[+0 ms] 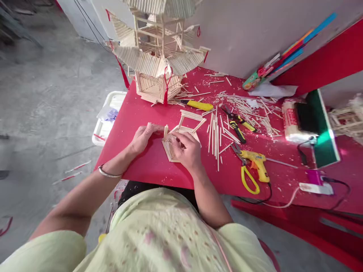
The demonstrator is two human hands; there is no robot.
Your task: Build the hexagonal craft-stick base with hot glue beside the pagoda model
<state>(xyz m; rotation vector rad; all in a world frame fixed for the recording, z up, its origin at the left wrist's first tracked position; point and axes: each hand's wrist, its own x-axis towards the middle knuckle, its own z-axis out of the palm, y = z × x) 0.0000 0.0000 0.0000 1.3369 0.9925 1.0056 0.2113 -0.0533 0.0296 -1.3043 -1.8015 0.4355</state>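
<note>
Stick base (170,151) mid-frame, near lower edge of red table (121,128).
Left hand (144,136) open beside upright post (166,132); right hand (187,150) curled, grip unclear; room left, loose sticks (216,136) right.

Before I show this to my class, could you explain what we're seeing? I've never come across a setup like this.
There is no machine here, just a person's two bare hands. The single picture comes from a camera worn on the head, looking forward and down, so the shirt shows at the bottom.

The left hand, with a bracelet on its wrist, is beside a small stick frame. The right hand is over the frame, its fingers bent; whether they grip a stick is unclear.

On the red table also lie loose sticks, a yellow knife, pliers and a glue gun. A tiered stick tower stands behind.
</note>
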